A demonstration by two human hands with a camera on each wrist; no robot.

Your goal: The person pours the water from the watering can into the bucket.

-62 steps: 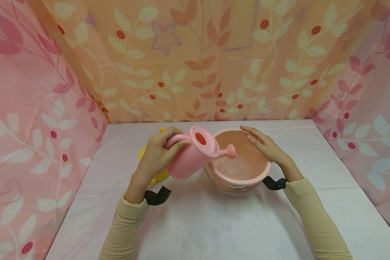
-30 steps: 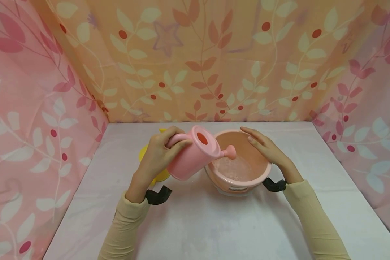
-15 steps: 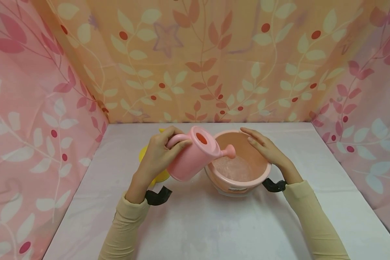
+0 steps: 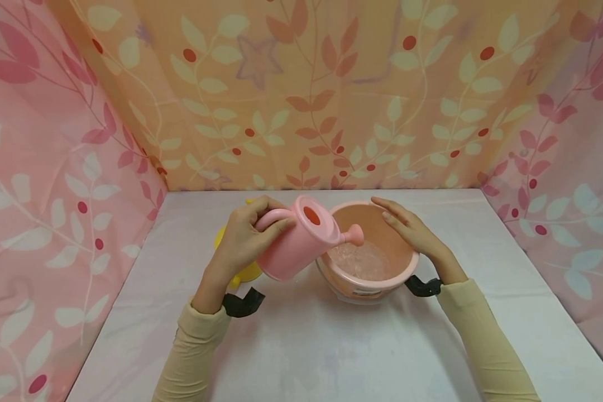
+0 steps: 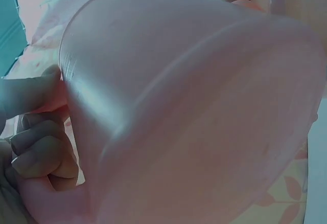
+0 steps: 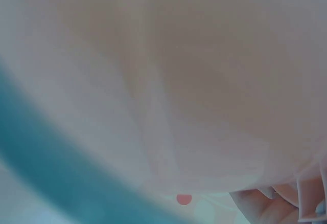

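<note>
My left hand [image 4: 246, 234] grips the handle of a pink watering can [image 4: 293, 248], tilted to the right. Its sprinkler head [image 4: 354, 235] hangs over a peach-pink basin [image 4: 402, 279], which has rippling clear water [image 4: 364, 261] at its bottom. On the basin's right side, my right hand [image 4: 407, 226] holds the rim, thumb at the inner side and fingers along the outside. The can's body [image 5: 179, 106] fills most of the left wrist view, with curled fingers [image 5: 43, 150] round the handle. Up close in the right wrist view is the basin's outer wall [image 6: 214, 81], fingers [image 6: 260, 203] low at right.
A yellow object [image 4: 248, 272] stands behind my left hand and the can, mostly hidden. Both stand on a white-covered table [image 4: 331, 346]. Patterned cloth walls rise at the back [image 4: 301, 111] and on both sides.
The ripples on the water shift from frame to frame. Both hands, the tilted watering can and the basin stay almost exactly where they were.
</note>
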